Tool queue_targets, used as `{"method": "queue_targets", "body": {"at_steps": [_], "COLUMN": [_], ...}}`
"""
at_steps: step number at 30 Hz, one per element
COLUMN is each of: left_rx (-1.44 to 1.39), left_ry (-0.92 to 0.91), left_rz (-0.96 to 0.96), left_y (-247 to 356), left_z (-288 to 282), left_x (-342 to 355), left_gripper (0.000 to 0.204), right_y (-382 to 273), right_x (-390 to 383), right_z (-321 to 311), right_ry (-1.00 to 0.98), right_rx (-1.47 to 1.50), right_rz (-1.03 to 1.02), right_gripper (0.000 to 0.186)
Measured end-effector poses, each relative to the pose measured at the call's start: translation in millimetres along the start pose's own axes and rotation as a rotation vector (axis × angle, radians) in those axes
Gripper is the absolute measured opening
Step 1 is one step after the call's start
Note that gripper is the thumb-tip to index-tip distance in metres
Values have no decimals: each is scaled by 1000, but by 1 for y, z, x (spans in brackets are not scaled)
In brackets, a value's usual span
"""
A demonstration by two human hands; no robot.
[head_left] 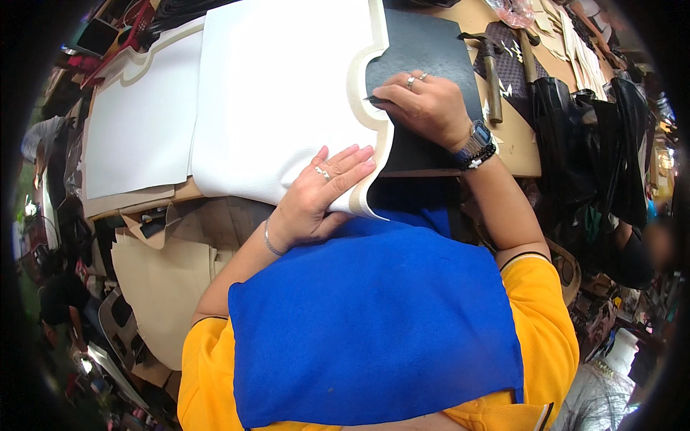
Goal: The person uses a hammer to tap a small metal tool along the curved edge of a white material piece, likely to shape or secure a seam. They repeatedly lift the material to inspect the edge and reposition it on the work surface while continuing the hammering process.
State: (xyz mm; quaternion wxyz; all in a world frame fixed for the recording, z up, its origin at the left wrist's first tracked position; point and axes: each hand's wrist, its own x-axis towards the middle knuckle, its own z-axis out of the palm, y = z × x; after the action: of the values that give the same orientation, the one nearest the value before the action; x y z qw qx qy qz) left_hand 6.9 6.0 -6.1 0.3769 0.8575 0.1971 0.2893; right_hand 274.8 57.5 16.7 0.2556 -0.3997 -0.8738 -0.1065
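A large white sheet [280, 86], like leather, covers the middle of the table, with a beige strip [357, 79] along its wavy right edge. My left hand [320, 188] lies flat on the sheet's near right corner, fingers spread toward that edge. Pinched in my right hand [422, 103] is a small dark pointed tool [374, 100], mostly hidden by the fingers. Its tip meets the strip at the inward curve. Under the sheet's edge and my right hand lies a black board [431, 54].
Another white piece [144, 136] with a beige-edged curve lies to the left. Hammers [493, 82] rest right of the board, with black material [564, 151] draped beyond. Beige sheets [162, 287] hang below the table at left. A blue cloth [374, 323] covers my front.
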Motion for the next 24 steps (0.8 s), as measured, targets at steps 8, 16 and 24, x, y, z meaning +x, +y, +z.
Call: {"method": "queue_targets", "body": {"at_steps": [8, 16, 24], "left_rx": [-12, -74, -97], "left_ry": [22, 32, 38], "left_rz": [18, 14, 17], "left_y": [-2, -2, -3], "left_z": [1, 0, 0], "left_x": [-2, -3, -4], "left_gripper": [63, 63, 64], "right_y": [22, 32, 29], "right_x": [0, 18, 16], "right_z": [-5, 14, 8], "right_ry": [8, 8, 26], "right_rx": [-139, -196, -148], "right_rz": [154, 187, 219], "right_gripper": [17, 16, 14]}}
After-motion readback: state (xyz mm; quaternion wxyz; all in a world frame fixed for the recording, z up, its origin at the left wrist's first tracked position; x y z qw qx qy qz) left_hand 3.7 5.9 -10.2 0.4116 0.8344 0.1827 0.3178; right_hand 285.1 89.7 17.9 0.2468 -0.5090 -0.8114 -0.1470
